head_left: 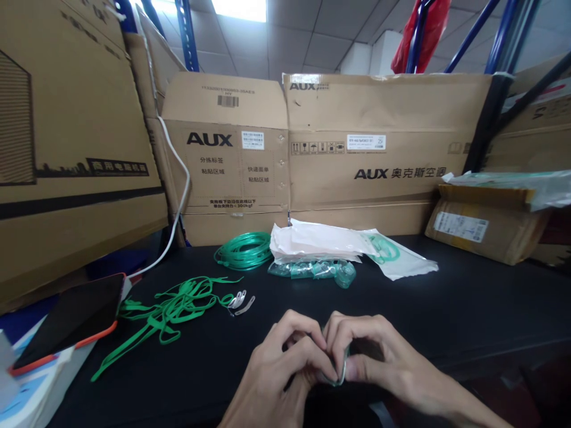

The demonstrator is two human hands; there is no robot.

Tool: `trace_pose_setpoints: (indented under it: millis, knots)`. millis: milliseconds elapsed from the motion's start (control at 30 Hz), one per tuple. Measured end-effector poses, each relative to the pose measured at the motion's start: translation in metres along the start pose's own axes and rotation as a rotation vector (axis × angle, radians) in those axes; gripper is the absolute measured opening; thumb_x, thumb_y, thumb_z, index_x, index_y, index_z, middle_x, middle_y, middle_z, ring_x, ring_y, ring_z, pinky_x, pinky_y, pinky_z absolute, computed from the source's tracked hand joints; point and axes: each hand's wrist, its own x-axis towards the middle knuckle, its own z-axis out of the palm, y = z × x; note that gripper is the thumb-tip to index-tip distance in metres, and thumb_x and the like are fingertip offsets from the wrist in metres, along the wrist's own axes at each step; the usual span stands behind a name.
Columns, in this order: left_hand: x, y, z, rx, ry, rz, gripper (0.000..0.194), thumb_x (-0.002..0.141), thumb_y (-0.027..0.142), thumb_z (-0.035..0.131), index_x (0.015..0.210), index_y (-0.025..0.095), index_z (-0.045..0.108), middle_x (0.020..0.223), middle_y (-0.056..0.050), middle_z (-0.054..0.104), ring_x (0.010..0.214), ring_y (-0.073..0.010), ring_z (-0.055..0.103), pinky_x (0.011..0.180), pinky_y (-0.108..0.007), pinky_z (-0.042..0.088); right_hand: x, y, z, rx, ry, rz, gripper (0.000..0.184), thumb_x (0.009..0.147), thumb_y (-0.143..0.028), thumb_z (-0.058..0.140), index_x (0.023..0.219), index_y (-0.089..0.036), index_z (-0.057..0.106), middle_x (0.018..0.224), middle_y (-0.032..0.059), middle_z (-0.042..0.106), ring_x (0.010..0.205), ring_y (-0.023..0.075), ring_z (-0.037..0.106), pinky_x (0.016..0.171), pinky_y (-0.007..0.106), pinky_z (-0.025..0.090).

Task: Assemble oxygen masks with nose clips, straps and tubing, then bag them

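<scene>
Both hands meet at the table's near edge. My left hand (285, 362) and my right hand (375, 356) have their fingers curled and pressed together around a small clear greenish plastic piece (341, 371), mostly hidden by the fingers. On the black table (446, 309) behind them lie a tangle of green elastic straps (172, 306), a few small metal clips (241, 302), a coil of green tubing (245, 249), clear green mask parts (319, 270) and white plastic bags (334, 241).
A phone in an orange case (71, 318) lies on a stack at the left, with a white cable (178, 196) running up. AUX cardboard boxes (312, 154) wall the back and left. A taped parcel (486, 229) sits at the right.
</scene>
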Motion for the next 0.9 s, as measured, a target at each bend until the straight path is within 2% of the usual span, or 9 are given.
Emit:
trace_pose_setpoints:
  millis: [233, 367, 600, 800, 900]
  knots:
    - [0.001, -0.008, 0.006, -0.109, 0.055, 0.049, 0.025, 0.093, 0.003, 0.055, 0.094, 0.024, 0.067, 0.103, -0.001, 0.06, 0.084, -0.0114, 0.064, 0.076, -0.019, 0.05, 0.0, 0.002, 0.0, 0.071, -0.006, 0.022, 0.023, 0.094, -0.04, 0.072, 0.084, -0.019, 0.069, 0.09, 0.0016, 0.062, 0.088, 0.0186, 0.056, 0.081, 0.033, 0.041]
    - [0.003, -0.011, 0.005, -0.11, 0.075, 0.088, 0.018, 0.094, 0.009, 0.059, 0.096, 0.024, 0.068, 0.102, -0.002, 0.061, 0.09, -0.0143, 0.064, 0.081, -0.022, 0.051, -0.002, 0.004, 0.0, 0.148, -0.02, 0.037, 0.019, 0.091, -0.036, 0.077, 0.086, -0.019, 0.069, 0.096, 0.0017, 0.06, 0.091, 0.0179, 0.056, 0.084, 0.033, 0.042]
    - [0.004, 0.005, -0.002, -0.125, 0.016, -0.07, 0.016, 0.092, 0.007, 0.063, 0.093, 0.023, 0.068, 0.099, -0.002, 0.062, 0.084, -0.0144, 0.064, 0.079, -0.024, 0.053, 0.002, 0.002, 0.001, 0.094, -0.015, 0.016, 0.023, 0.09, -0.037, 0.077, 0.08, -0.018, 0.069, 0.087, 0.0016, 0.062, 0.087, 0.0177, 0.057, 0.081, 0.032, 0.042]
    - [0.004, 0.0, -0.001, -0.166, 0.063, 0.011, 0.014, 0.091, 0.01, 0.062, 0.089, 0.023, 0.067, 0.093, -0.001, 0.059, 0.076, -0.0138, 0.062, 0.071, -0.023, 0.052, -0.001, 0.0, 0.001, 0.108, -0.061, 0.037, 0.027, 0.092, -0.044, 0.073, 0.085, -0.018, 0.068, 0.088, 0.0018, 0.061, 0.084, 0.0173, 0.055, 0.079, 0.031, 0.041]
    - [0.004, -0.002, -0.001, -0.169, 0.066, -0.011, 0.015, 0.092, 0.009, 0.063, 0.09, 0.023, 0.066, 0.093, -0.001, 0.058, 0.078, -0.0134, 0.061, 0.072, -0.022, 0.05, -0.002, 0.0, 0.0, 0.084, -0.067, 0.048, 0.028, 0.095, -0.045, 0.069, 0.087, -0.019, 0.068, 0.089, 0.0023, 0.062, 0.085, 0.0175, 0.055, 0.079, 0.031, 0.041]
